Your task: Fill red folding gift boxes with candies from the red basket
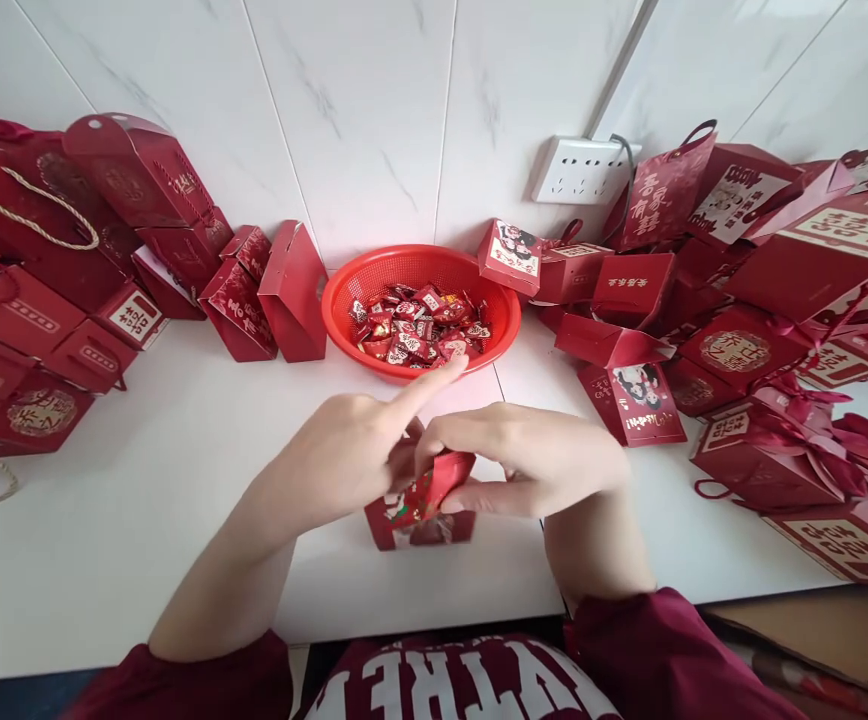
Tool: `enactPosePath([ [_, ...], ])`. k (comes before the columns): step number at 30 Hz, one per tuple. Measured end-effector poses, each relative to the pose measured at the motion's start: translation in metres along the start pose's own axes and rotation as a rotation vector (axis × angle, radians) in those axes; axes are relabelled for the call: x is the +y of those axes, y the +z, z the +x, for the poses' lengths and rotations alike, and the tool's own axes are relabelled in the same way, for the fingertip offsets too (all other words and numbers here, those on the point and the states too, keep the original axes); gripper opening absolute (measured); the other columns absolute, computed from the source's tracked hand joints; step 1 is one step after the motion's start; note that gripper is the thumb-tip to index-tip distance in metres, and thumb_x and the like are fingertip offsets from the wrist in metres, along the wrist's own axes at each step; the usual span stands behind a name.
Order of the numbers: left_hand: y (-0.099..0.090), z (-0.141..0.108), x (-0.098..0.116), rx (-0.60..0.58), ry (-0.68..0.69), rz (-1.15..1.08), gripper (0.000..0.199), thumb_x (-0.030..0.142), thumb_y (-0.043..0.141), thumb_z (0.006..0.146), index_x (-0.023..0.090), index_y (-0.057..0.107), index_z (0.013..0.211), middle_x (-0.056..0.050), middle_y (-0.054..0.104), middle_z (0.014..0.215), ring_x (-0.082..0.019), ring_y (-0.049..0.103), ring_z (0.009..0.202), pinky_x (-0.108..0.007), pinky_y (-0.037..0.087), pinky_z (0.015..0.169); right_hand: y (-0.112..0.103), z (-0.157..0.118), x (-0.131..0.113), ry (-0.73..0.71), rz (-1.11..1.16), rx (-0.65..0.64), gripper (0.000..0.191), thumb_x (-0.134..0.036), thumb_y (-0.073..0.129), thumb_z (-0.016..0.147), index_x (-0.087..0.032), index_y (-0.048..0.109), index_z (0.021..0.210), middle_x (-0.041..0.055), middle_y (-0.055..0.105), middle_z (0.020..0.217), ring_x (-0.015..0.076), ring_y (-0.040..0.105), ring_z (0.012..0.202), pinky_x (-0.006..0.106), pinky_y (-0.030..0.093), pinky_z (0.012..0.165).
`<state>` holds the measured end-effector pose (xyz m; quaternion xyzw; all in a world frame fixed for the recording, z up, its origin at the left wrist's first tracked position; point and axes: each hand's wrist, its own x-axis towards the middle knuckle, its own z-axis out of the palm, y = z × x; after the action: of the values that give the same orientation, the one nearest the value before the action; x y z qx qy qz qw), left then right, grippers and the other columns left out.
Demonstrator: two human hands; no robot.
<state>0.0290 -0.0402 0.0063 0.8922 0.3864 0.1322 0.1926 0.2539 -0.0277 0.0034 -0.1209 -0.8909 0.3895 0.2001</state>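
My right hand (516, 460) pinches a shiny red packet (434, 490) with gold and green print between thumb and fingers. The packet is at the top of a small red gift box (434, 532), which stands on the counter with a see-through part low on its front. My left hand (351, 450) is at the left of that box, its index finger stretched out toward the basket rim. Its other fingers bend in at the box's upper edge, partly hidden. Beyond both hands sits a red plastic basket (336, 325) holding wrapped candies (411, 330).
Red gift boxes (36, 320) are stacked at the left, with two upright boxes (295, 295) beside the basket. More boxes (734, 350) pile up at the right. One small box (510, 256) overlaps the basket's right rim. A white power strip (584, 170) is on the tiled wall.
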Motion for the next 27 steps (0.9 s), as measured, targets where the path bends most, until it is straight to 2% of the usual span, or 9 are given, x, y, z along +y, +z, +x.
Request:
enactPosePath([
  [4, -0.005, -0.005, -0.007, 0.306, 0.002, 0.085, 0.051, 0.023, 0.056, 0.093, 0.033, 0.052, 0.144, 0.004, 0.076, 0.08, -0.014, 0.068, 0.065, -0.024, 0.049, 0.065, 0.002, -0.004, -0.013, 0.067, -0.1, -0.149, 0.011, -0.012, 0.062, 0.091, -0.018, 0.059, 0.099, 0.0066, 0.069, 0.096, 0.0182, 0.062, 0.089, 0.028, 0.048, 0.078],
  [7, -0.007, -0.006, -0.011, 0.395, -0.015, 0.1, 0.036, 0.029, 0.058, 0.095, 0.034, 0.066, 0.129, 0.003, 0.079, 0.091, -0.016, 0.072, 0.074, -0.026, 0.052, 0.07, 0.003, -0.007, -0.018, 0.108, -0.146, -0.25, 0.011, -0.011, 0.064, 0.088, -0.018, 0.06, 0.095, 0.0055, 0.067, 0.089, 0.0191, 0.061, 0.085, 0.028, 0.046, 0.076],
  [9, -0.007, -0.003, -0.014, 0.344, -0.027, 0.109, 0.03, 0.028, 0.057, 0.095, 0.036, 0.071, 0.121, 0.004, 0.079, 0.095, -0.015, 0.071, 0.073, -0.025, 0.051, 0.07, 0.003, -0.007, -0.016, 0.153, -0.128, -0.279, 0.013, -0.011, 0.067, 0.086, -0.018, 0.059, 0.094, 0.0053, 0.066, 0.089, 0.0179, 0.059, 0.08, 0.027, 0.045, 0.072],
  [12, -0.007, 0.004, -0.017, 0.153, -0.106, 0.088, 0.029, 0.026, 0.054, 0.094, 0.036, 0.074, 0.114, 0.005, 0.078, 0.087, -0.015, 0.069, 0.068, -0.025, 0.047, 0.064, 0.002, -0.002, -0.007, 0.212, -0.059, -0.241, 0.011, -0.013, 0.065, 0.088, -0.017, 0.058, 0.095, 0.0046, 0.066, 0.089, 0.016, 0.058, 0.076, 0.026, 0.045, 0.067],
  [15, -0.008, 0.012, -0.022, -0.107, -0.208, -0.015, 0.025, 0.03, 0.053, 0.092, 0.031, 0.074, 0.105, 0.004, 0.075, 0.074, -0.016, 0.065, 0.062, -0.025, 0.042, 0.058, 0.002, 0.003, 0.003, 0.25, -0.002, -0.077, 0.003, -0.021, 0.054, 0.098, -0.019, 0.052, 0.098, 0.0057, 0.066, 0.094, 0.0157, 0.06, 0.08, 0.026, 0.047, 0.071],
  [17, -0.009, 0.015, -0.027, -0.232, -0.266, -0.111, 0.025, 0.034, 0.049, 0.092, 0.029, 0.073, 0.098, 0.003, 0.073, 0.072, -0.017, 0.064, 0.061, -0.025, 0.042, 0.058, 0.003, 0.006, 0.009, 0.323, 0.008, 0.07, 0.01, -0.028, 0.047, 0.103, -0.02, 0.046, 0.096, 0.0053, 0.066, 0.094, 0.0158, 0.06, 0.079, 0.027, 0.048, 0.069],
  [23, -0.012, 0.02, -0.043, -0.258, -0.308, -0.33, 0.029, 0.03, 0.05, 0.085, 0.026, 0.067, 0.109, -0.001, 0.074, 0.095, -0.02, 0.068, 0.076, -0.026, 0.046, 0.064, 0.007, 0.014, 0.018, 0.485, 0.091, 0.375, 0.009, -0.03, 0.037, 0.106, -0.025, 0.037, 0.099, -0.0002, 0.063, 0.083, 0.0167, 0.066, 0.07, 0.027, 0.051, 0.06],
  [25, -0.012, 0.02, -0.047, -0.245, -0.319, -0.336, 0.031, 0.028, 0.051, 0.082, 0.025, 0.066, 0.109, -0.001, 0.074, 0.094, -0.021, 0.067, 0.077, -0.026, 0.047, 0.064, 0.006, 0.015, 0.018, 0.447, -0.026, 0.391, 0.002, -0.024, 0.043, 0.104, -0.024, 0.043, 0.102, 0.0019, 0.065, 0.094, 0.018, 0.068, 0.08, 0.029, 0.053, 0.067],
  [27, -0.011, 0.02, -0.052, -0.236, -0.324, -0.331, 0.032, 0.026, 0.052, 0.08, 0.024, 0.067, 0.107, -0.002, 0.073, 0.091, -0.022, 0.067, 0.078, -0.027, 0.047, 0.065, 0.006, 0.015, 0.019, 0.39, -0.112, 0.352, 0.009, -0.018, 0.049, 0.1, -0.024, 0.051, 0.107, 0.0038, 0.066, 0.107, 0.0193, 0.067, 0.092, 0.032, 0.053, 0.078],
])
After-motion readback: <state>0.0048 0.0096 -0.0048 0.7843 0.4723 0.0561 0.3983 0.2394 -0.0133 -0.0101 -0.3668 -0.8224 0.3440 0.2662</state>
